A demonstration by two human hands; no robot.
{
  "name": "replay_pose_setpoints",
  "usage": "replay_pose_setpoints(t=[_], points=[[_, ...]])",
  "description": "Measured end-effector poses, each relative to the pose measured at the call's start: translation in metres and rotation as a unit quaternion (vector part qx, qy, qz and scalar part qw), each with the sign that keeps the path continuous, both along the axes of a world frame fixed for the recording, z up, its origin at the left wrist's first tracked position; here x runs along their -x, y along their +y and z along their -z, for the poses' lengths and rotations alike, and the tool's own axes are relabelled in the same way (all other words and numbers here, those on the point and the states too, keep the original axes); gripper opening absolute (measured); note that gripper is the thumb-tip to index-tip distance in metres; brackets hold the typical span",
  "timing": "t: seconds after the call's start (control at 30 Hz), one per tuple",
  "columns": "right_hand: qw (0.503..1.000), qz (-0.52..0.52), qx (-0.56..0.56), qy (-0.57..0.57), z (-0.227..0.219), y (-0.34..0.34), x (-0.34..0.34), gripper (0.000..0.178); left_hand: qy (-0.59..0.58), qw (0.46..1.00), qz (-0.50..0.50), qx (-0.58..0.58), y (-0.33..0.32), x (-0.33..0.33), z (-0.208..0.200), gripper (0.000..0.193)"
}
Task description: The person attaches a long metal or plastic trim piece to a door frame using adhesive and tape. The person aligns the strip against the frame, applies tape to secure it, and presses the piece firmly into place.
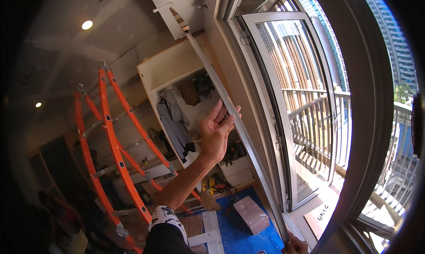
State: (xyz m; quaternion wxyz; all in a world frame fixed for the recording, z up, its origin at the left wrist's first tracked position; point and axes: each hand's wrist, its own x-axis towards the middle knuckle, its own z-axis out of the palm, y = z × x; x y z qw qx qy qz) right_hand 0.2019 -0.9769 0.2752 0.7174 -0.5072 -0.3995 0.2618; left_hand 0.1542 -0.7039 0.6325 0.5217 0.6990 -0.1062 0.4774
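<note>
A long, narrow grey metal bar (254, 145) slants from the upper middle down to the lower right. Its top end comes up by a white boxed-in part of the ceiling (164, 21), where a short brown-and-white striped piece (179, 20) shows. Around the bar's middle, my left hand (215, 132) is closed, thumb in front and fingers partly behind it. My right hand (295, 245) grips the bar near its lower end; the picture's lower edge cuts that hand off, so only some fingers show.
An orange ladder (116, 143) stands open on the left. Behind it, an open wardrobe (170, 68) holds hanging clothes. A dusty box (251, 215) sits on blue floor covering (234, 240), near several tools (217, 185). At right, a glazed door (294, 108) opens onto a railed balcony.
</note>
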Motion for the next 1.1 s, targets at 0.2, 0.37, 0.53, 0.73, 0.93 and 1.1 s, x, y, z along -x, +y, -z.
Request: replay_pose_setpoints(t=[0.2, 0.37, 0.53, 0.73, 0.93, 1.1], points=[[0.999, 0.019, 0.027, -0.007, 0.026, -0.123, 0.023, 0.036, 0.031, 0.995, 0.065, 0.064, -0.111, 0.021, 0.027, 0.054], [0.996, 0.027, 0.071, 0.05, 0.058, -0.184, 0.06, 0.03, 0.087, 0.995, 0.05, 0.027, -0.17, 0.051, 0.055, 0.053], [0.996, 0.043, 0.071, 0.042, 0.027, -0.222, 0.078, 0.032, 0.068, 0.995, 0.071, 0.035, -0.201, 0.048, 0.052, 0.051], [0.996, 0.07, 0.059, 0.017, -0.006, -0.24, 0.07, 0.038, 0.063, 0.991, 0.112, 0.036, -0.204, 0.034, 0.024, 0.047], [0.998, 0.057, 0.041, -0.008, -0.025, -0.237, 0.071, 0.038, 0.059, 0.99, 0.128, 0.032, -0.192, 0.021, 0.003, 0.042], [0.994, 0.056, 0.064, 0.062, -0.057, -0.208, 0.061, 0.038, 0.063, 0.988, 0.134, 0.029, -0.163, 0.001, -0.013, 0.041]])
